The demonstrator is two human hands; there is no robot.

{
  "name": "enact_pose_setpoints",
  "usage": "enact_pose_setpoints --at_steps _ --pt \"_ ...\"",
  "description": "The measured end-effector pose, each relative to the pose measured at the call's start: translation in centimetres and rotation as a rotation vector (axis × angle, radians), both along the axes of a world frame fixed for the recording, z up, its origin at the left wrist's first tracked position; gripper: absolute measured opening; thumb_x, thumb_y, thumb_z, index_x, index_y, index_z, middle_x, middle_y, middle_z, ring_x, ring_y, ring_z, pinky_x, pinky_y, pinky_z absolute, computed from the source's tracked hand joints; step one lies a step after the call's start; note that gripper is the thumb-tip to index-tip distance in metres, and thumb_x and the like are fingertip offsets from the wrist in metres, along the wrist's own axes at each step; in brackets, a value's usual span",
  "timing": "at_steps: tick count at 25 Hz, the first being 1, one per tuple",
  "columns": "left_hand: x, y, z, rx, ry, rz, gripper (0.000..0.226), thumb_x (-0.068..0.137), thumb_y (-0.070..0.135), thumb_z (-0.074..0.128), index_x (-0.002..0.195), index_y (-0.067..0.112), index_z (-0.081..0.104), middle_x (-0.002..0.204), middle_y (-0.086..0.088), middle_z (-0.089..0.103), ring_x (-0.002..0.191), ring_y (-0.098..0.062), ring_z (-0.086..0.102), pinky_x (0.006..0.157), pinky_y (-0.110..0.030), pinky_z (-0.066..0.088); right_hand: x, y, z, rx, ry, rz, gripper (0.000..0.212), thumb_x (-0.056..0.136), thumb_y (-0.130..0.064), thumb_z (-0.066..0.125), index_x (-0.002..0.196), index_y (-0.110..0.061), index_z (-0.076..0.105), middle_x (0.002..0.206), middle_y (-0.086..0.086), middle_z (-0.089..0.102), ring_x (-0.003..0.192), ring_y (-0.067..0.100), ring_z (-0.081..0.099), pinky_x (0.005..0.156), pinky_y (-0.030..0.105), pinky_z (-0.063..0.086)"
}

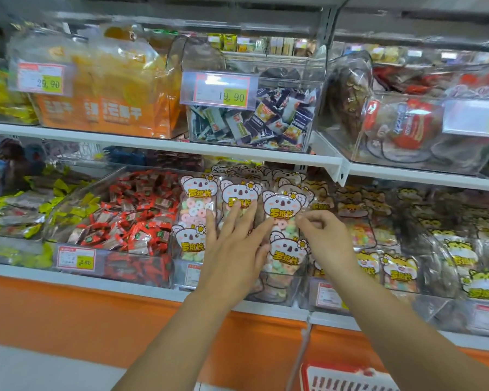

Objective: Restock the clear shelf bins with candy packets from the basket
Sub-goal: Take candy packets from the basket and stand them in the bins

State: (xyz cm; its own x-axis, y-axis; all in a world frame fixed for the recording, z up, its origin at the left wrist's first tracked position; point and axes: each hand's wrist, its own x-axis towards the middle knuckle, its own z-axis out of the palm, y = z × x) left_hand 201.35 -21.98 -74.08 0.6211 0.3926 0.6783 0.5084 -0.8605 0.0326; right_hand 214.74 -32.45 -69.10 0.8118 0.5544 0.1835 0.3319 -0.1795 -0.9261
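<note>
**Two hands at the koala bin, lower shelf**

Several koala packets (239,193), clear pouches of pastel ring candy with a pink-and-white koala label, stand in rows in a clear bin (277,290) on the lower shelf. More of them lie flat at the bin's front.

The left hand (232,244) is released. Its fingers are straight and spread, lying flat across the faces of the front packets, with the fingertips reaching the upright row.

The right hand (326,235) is at the right edge of one upright koala packet (281,206). Its fingers are curled, with the tips against that edge. Whether they actually pinch the packet cannot be told.

The basket (339,376), red with a white slotted rim, shows only in part at the bottom edge, below the right forearm and well apart from the bin.

Left of the koala bin, touching it, is a bin of red-wrapped candies (130,215) with a price tag (75,259) reading 8.80. Farther left are yellow-wrapped pieces (17,218). To the right is a bin of tiger packets (400,268).

On the shelf above, a clear bin holds dark blue and white candies (254,121) behind a 19.90 tag (220,91). Beside it is an orange bag (110,91) with a 29.90 tag (44,79).

An orange base panel (96,317) runs beneath the lower shelf.
</note>
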Motion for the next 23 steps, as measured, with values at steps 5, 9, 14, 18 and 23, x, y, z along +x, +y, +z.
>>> enact_pose_setpoints --at_steps 5,9,14,18,23 --pt "-0.1 -0.4 0.2 -0.006 -0.02 -0.002 0.046 0.087 0.037 0.067 0.132 0.035 0.055 0.152 0.0 0.041 0.145 -0.029 0.031 0.113 -0.067 0.014 -0.7 -0.3 -0.4 0.001 -0.004 -0.019 0.019 0.094 -0.031 0.06 0.108 -0.018 0.062 0.099 -0.007 0.062 0.082 -0.004 0.053 0.061 0.01 0.037" --pt "-0.1 -0.4 0.4 -0.023 -0.043 -0.005 0.05 0.085 0.035 0.07 0.132 0.034 0.055 0.152 0.0 0.042 0.145 -0.03 0.03 0.113 -0.069 0.013 -1.1 -0.2 -0.3 0.044 -0.001 -0.042 0.022 0.094 -0.031 0.059 0.113 -0.021 0.057 0.114 -0.003 0.059 0.093 0.004 0.056 0.069 0.017 0.04" --pt "0.0 -0.6 0.3 -0.021 -0.052 -0.003 0.051 0.087 0.035 0.067 0.136 0.034 0.052 0.153 0.001 0.041 0.146 -0.028 0.028 0.114 -0.066 0.014 -1.6 -0.5 0.6 0.032 0.051 0.051 0.045 0.098 -0.025 0.042 0.142 -0.032 0.04 0.134 -0.008 0.053 0.098 0.012 0.061 0.079 0.036 0.053" --pt "0.1 -0.4 0.3 -0.032 -0.05 0.0 0.048 0.091 0.039 0.054 0.138 0.031 0.049 0.153 0.002 0.04 0.147 -0.027 0.025 0.114 -0.065 0.014 -1.9 0.1 1.1 0.008 0.042 0.142 0.057 0.097 -0.024 0.039 0.149 -0.04 0.027 0.141 -0.011 0.048 0.117 0.015 0.055 0.087 0.034 0.048" --pt "0.1 -0.2 0.2 -0.053 -0.045 0.002 0.051 0.092 0.039 0.059 0.141 0.032 0.046 0.155 0.002 0.037 0.148 -0.027 0.022 0.116 -0.063 0.008 -1.6 -0.1 0.7 0.02 0.077 0.125 0.07 0.099 -0.023 0.046 0.155 -0.033 0.006 0.149 -0.006 0.043 0.116 0.007 0.056 0.087 0.029 0.048"
